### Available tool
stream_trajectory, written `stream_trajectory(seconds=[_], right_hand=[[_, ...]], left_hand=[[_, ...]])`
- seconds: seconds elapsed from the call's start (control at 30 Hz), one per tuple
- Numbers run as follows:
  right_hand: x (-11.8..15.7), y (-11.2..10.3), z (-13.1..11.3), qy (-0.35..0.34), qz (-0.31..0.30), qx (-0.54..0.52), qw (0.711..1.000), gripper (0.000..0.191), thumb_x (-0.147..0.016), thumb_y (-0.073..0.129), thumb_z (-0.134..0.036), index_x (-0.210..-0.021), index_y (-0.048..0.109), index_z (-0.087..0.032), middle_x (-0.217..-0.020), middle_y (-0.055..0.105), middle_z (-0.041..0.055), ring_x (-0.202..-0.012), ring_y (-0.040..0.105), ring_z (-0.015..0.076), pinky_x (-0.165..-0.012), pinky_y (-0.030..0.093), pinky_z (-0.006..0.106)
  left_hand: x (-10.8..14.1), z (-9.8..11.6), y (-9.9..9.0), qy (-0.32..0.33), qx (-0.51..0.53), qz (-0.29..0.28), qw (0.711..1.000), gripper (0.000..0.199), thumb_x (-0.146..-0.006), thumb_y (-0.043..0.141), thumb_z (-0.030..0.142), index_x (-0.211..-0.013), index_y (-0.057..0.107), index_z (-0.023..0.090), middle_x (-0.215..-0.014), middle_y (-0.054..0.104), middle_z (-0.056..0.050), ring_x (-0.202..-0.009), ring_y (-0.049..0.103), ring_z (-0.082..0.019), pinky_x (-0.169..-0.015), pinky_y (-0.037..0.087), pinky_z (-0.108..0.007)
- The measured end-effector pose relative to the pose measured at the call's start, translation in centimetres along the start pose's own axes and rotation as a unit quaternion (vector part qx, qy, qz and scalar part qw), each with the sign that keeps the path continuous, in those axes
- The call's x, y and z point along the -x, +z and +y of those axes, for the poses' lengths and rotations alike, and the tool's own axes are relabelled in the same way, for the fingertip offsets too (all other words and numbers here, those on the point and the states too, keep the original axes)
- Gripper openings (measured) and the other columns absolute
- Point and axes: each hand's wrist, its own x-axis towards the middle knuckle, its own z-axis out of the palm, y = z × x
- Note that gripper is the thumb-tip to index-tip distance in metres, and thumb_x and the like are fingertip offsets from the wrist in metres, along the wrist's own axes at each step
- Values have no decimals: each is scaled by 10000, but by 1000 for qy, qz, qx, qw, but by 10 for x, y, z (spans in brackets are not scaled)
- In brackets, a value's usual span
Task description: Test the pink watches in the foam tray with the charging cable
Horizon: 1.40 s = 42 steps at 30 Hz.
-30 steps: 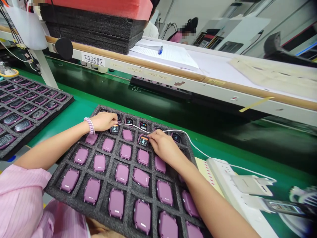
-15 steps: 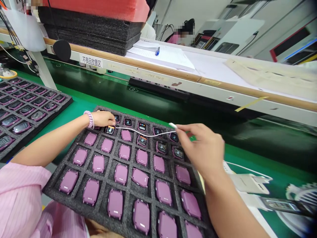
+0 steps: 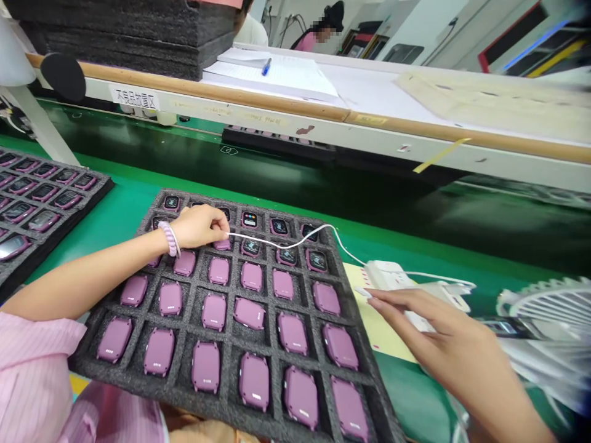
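My left hand (image 3: 201, 226), a scrunchie at its wrist, pinches one end of a thin white cable (image 3: 286, 247) over the dark foam tray (image 3: 184, 323). A purple watch case (image 3: 222, 244) lies just under its fingertips. From there the cable arches right toward a white power strip (image 3: 385, 274). Right of the tray, my right hand (image 3: 443, 335) pinches a small white piece (image 3: 362, 291) between thumb and fingers. Whether that piece joins the cable is unclear. Several purple watch cases lie back up in the pockets; the far rows show lit watch screens (image 3: 249, 219).
A second foam tray (image 3: 99, 191) of watches sits at the left. A yellow sheet (image 3: 383, 329) lies beside the power strip, and a white fan (image 3: 549, 307) stands at the right. A shelf (image 3: 318, 117) with papers and a pen crosses behind; people are beyond it.
My right hand has moved from above the tray's far right corner down and right, beside the power strip. My left hand has shifted slightly right across the watches. The view has turned somewhat.
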Motion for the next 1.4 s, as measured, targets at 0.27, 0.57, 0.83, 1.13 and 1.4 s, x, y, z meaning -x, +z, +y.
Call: stream_trajectory(seconds=[0.27, 0.57, 0.83, 1.13, 1.4], right_hand=[[11, 12, 0, -83, -63, 37, 994, 247, -1051, 447, -274, -1019, 685, -215, -861, 679, 46, -764, 668, 203, -676, 473, 335], [11, 25, 0, -78, -58, 136, 986, 355, -1045, 348, -285, -1039, 683, -169, -870, 634, 95, -785, 619, 238, -726, 450, 384], [-10, 7, 17, 43, -222, -97, 969, 347, -1051, 368, -396, -960, 659, -229, -914, 683, 70, -837, 669, 225, -725, 544, 327], [-27, 26, 22, 28, -210, 87, 974, 321, -959, 417, -243, -1024, 731, -223, -911, 625, 102, -890, 619, 273, -768, 487, 403], [-23, 25, 23, 26, -189, 124, 974, 282, -948, 459, -240, -968, 739, -224, -925, 623, 82, -861, 619, 239, -778, 419, 380]], left_hand=[[3, 17, 17, 7, -173, -14, 985, 158, -881, 681, 356, -974, 682, 229, -1017, 735, -37, -1050, 629, -290, -912, 352, -429], [4, 26, 11, 68, -325, 14, 943, 261, -904, 588, 354, -1031, 648, 135, -948, 723, -151, -1011, 638, -342, -929, 386, -453], [-9, -5, -2, 10, -128, -22, 992, 434, -992, 304, 417, -862, 645, 182, -908, 725, -91, -870, 652, -253, -788, 427, -345], [-16, -15, 7, 30, -117, -43, 992, 503, -1000, 257, 454, -920, 683, 200, -993, 739, -90, -1004, 645, -281, -945, 382, -403], [-20, -22, 11, 83, -142, -9, 986, 461, -993, 312, 437, -876, 697, 213, -934, 737, -82, -1004, 609, -268, -944, 337, -389]])
